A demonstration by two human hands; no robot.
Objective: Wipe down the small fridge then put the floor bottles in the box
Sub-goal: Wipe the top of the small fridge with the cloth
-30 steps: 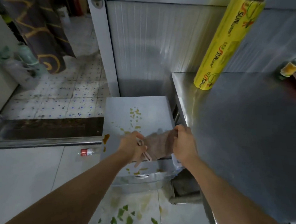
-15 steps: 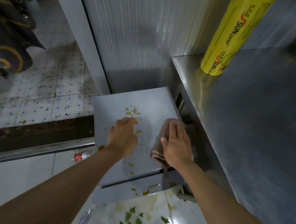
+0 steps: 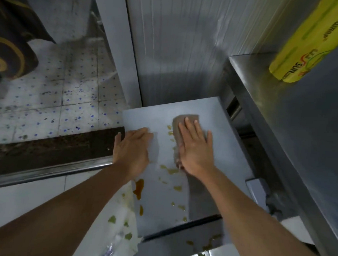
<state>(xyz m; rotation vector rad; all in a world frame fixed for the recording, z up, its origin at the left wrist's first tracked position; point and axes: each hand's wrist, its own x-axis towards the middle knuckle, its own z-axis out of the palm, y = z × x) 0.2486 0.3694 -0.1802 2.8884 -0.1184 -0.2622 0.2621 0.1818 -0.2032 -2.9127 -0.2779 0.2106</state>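
The small grey fridge [image 3: 159,202] stands low in the corner, its flat top spotted with yellow-green and brown stains. A folded brown cloth [image 3: 186,121] lies on the far part of the top. My right hand [image 3: 194,147] presses flat on the cloth, fingers spread. At the fridge's left edge my left hand [image 3: 132,147] lies flat on the top, thumb over the side, holding nothing. A clear plastic bottle [image 3: 108,250] lies on the floor beside the fridge's left front corner, partly cut off by my left arm.
A steel counter [image 3: 302,136] runs along the right, higher than the fridge, with a yellow wrap roll [image 3: 312,41] leaning on it. A ribbed wall panel [image 3: 179,49] backs the fridge. Left is a doorway with a metal threshold [image 3: 43,169] and speckled tiles. Green scraps litter the white floor.
Both hands let go of the stretched cloth and came down on the fridge top. The right hand slid the cloth toward the back; the left hand moved to the left edge. The view tilted down.
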